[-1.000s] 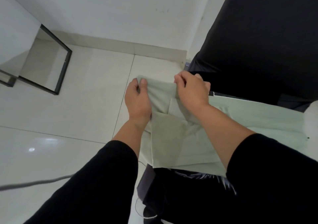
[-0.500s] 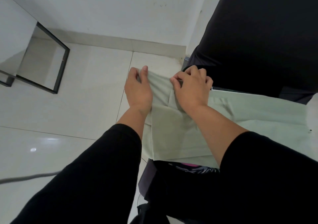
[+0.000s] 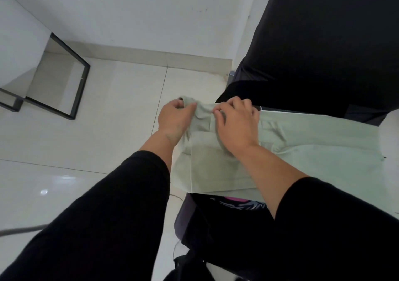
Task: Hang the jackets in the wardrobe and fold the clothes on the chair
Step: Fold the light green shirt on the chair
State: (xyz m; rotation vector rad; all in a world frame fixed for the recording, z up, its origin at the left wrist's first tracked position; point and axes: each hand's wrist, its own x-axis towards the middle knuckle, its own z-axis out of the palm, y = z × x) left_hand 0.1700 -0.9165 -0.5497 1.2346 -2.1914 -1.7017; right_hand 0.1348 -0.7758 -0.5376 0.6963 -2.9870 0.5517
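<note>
Out on the left, a black metal frame [image 3: 64, 79] stood on the pale tiled floor [image 3: 103, 129], well clear of the action. Then came the left hand [image 3: 172, 118], fingers curled in, pinching the far-left corner of the pale green garment [image 3: 302, 142] where the cloth bunched up. Just beside it the right hand [image 3: 236, 127] sat on the same far edge, fingertips bent and nipping the fabric, palm over the cloth. Both hands held that one end, close together, neither clearly nearer. And here was the thing that mattered: the garment's long axis ran away to the right, spread flat across the dark chair [image 3: 323, 43] seat, on top of darker clothes [image 3: 237, 200] peeking out below. So the loose length lay to the right of both hands, and any fold, I reckoned, would carry that gripped end rightwards over the rest.
</note>
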